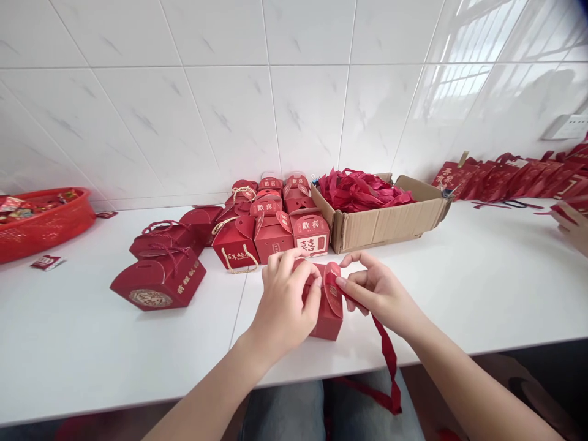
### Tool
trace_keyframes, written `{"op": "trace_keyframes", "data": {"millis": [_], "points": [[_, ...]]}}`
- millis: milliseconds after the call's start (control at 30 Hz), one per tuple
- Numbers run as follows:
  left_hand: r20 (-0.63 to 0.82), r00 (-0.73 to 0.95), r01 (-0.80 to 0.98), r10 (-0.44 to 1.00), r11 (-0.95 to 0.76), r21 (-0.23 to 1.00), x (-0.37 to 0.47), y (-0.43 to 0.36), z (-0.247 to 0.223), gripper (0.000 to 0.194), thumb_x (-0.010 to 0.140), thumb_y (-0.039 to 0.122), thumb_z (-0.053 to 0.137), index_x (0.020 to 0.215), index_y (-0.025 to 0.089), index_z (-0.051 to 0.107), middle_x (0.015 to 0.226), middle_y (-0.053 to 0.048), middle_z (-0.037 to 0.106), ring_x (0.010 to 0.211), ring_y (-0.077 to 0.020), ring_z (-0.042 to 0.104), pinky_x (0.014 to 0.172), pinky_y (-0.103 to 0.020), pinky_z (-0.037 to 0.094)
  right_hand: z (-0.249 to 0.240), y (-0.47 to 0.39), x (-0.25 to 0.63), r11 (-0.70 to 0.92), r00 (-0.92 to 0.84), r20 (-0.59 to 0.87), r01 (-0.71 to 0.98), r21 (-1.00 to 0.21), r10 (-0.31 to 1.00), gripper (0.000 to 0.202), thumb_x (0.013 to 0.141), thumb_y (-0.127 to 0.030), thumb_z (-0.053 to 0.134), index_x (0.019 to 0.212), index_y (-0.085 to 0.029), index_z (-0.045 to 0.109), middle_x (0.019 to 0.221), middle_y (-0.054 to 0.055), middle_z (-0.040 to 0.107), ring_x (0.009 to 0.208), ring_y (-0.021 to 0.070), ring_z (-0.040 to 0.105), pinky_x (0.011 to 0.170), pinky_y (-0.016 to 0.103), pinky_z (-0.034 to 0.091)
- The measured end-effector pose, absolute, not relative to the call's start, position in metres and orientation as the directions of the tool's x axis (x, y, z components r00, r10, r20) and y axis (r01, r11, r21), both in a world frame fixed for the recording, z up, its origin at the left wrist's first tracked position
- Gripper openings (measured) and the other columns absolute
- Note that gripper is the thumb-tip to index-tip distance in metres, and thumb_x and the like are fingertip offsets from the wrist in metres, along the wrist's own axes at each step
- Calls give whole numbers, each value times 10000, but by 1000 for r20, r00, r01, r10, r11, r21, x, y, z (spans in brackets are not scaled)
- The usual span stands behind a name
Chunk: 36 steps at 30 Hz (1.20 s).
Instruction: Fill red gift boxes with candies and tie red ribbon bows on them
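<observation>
A small red gift box (327, 324) stands near the table's front edge between my hands. My left hand (290, 294) is at its top left, thumb and fingers pinched together on the box's upper part; what lies between the fingertips is hidden. On the right side, my right hand (374, 291) pinches a dark red ribbon (388, 352) against the box's curved top flap. The ribbon's long tail hangs from that hand over the table edge, down to my lap.
Finished-looking red boxes (273, 236) stand behind my hands, more (158, 275) to the left. A cardboard box (386, 226) holds red ribbons. A red basket (68, 223) is far left. Red bags (500, 177) line the wall at right, near another person's hand (572, 229).
</observation>
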State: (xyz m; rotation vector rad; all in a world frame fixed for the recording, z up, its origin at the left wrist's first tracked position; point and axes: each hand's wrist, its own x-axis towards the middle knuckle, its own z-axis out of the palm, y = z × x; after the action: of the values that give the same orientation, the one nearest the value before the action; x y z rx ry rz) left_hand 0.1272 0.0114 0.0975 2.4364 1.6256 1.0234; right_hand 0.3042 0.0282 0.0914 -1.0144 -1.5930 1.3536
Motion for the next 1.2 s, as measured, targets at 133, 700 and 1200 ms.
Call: {"op": "trace_keyframes", "data": {"millis": [133,700,1200], "points": [[427,243,791,871,-433,432,126,12,98,198,909,227,403,947,225,597,1223,-73,501,1156,-265,379,973,-496,345,91,28,307,115,-346,80,82,-990,935,204,872,-356,559,951,-223,426,492,-91,530,439,65,383,438,182,282],[617,147,741,773,-500,449,116,21,154,142,846,227,506,742,212,601,1094,-27,615,1130,-237,476,986,-451,346,113,51,295,471,-459,329,236,-850,825,263,903,-440,475,940,-220,615,1022,62,607,997,216,560,880,360,433],[534,-95,615,840,-373,695,104,-2,87,223,823,259,585,1007,219,464,758,5,642,690,-142,618,673,-271,500,137,44,279,249,-306,239,-8,-968,921,245,796,-441,629,746,-204,591,764,19,599,651,137,539,570,266,418]]}}
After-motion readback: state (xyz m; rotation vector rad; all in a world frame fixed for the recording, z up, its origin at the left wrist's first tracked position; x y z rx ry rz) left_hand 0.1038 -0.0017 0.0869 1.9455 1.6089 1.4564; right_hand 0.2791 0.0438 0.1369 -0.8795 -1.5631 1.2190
